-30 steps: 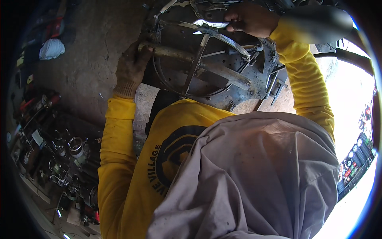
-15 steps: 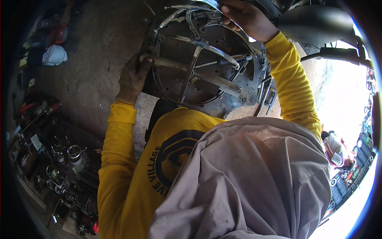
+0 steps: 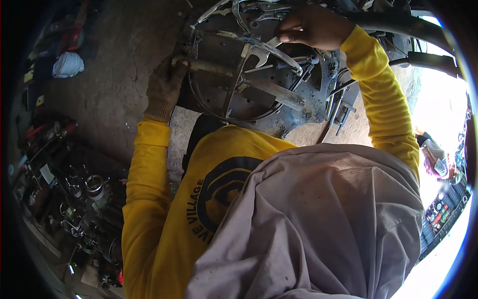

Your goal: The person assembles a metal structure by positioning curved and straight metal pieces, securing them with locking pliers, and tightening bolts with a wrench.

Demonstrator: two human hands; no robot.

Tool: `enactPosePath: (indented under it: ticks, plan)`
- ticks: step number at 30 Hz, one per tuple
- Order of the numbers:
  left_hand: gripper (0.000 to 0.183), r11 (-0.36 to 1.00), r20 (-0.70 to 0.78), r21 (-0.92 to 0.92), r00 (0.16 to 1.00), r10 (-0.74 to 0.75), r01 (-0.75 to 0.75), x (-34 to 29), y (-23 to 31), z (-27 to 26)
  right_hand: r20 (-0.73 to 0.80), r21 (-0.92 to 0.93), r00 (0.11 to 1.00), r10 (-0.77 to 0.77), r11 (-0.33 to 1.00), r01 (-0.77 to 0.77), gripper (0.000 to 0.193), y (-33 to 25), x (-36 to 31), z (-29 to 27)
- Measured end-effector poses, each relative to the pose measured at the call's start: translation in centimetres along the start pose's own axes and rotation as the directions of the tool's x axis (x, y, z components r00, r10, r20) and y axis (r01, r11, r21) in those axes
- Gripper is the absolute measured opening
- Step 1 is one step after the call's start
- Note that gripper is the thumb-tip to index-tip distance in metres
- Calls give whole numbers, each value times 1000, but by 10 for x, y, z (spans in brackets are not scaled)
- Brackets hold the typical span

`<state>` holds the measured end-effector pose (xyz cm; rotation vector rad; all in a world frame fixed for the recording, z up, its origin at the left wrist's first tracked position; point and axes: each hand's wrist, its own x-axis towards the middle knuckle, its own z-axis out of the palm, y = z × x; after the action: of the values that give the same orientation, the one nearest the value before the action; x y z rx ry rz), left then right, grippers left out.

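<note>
My right hand (image 3: 314, 27) grips an open-ended wrench (image 3: 260, 56). The wrench's jaw reaches down over a round metal frame (image 3: 193, 94), beside a curved metal strip (image 3: 281, 57). It is unclear whether the jaw touches the frame. Across the frame lies a long, worn bar (image 3: 216, 68). At its left end my gloved left hand (image 3: 165, 89) is closed round the bar, thumb on top. The frame rests on a dark metal plate with holes (image 3: 311, 109). Locking pliers (image 3: 239, 17) sit at the plate's far side, partly cut off by the picture's edge.
Metal tools and parts (image 3: 94, 187) crowd the lower left. A white bundle (image 3: 68, 65) lies on the floor at far left. Thick dark tubing (image 3: 398, 25) runs behind my right arm. Another person (image 3: 435, 154) is at the bright right edge.
My right hand has come down with the wrench, whose jaw now lies over the frame. A dark rounded shape at the upper right is gone from view. My left hand stays on the bar.
</note>
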<state>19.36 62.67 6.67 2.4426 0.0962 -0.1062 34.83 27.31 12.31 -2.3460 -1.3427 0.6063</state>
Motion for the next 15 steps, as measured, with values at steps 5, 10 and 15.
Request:
enactPosePath:
  ticks: [5,10,15]
  plan:
    - [50,996,-10,-85,999,31,-31,-1,4,-1,-28,-82,964,-263,962,260,27,-2,36,13]
    - [50,999,1,-48,1000,-5,5,-2,1,0,151,-223,971,-184,951,214,23,-13,69,12]
    - [51,999,28,5,999,-36,36,2,-6,4,230,-433,857,-460,741,514,21,27,116,40]
